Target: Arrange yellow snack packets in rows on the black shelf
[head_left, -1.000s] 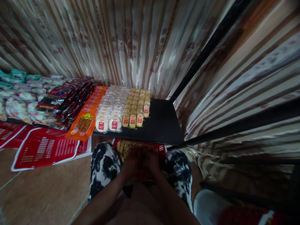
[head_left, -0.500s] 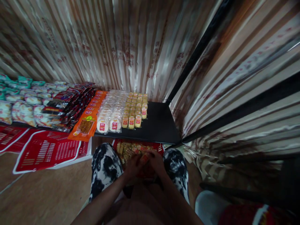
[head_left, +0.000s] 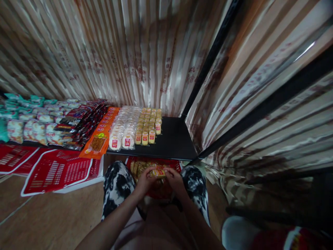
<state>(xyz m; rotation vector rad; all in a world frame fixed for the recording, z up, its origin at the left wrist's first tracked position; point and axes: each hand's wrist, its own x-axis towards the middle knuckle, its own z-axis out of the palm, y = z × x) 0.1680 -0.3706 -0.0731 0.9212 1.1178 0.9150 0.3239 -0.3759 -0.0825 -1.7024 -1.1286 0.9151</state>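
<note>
Between my knees, my left hand (head_left: 146, 180) and my right hand (head_left: 173, 177) grip the two ends of a small yellow-and-red snack packet (head_left: 158, 172). Below them lies a red bag (head_left: 179, 165) filled with similar wrapped biscuit packets (head_left: 137, 167). In front, on the black shelf (head_left: 174, 139), yellow biscuit packets (head_left: 145, 138) stand in rows. To their left are rows of round white crackers in clear wrappers (head_left: 128, 141).
An orange snack pouch (head_left: 97, 144), dark red packets (head_left: 78, 118) and white-and-teal packets (head_left: 32, 130) fill the shelf's left side. Red printed bags (head_left: 57, 170) lie below on the floor. Black metal posts (head_left: 205, 73) and striped sheeting (head_left: 145, 52) enclose the back and right.
My hands have drawn slightly apart, and the packet between them now shows clearly. The view has shifted a little; the rows on the shelf look the same.
</note>
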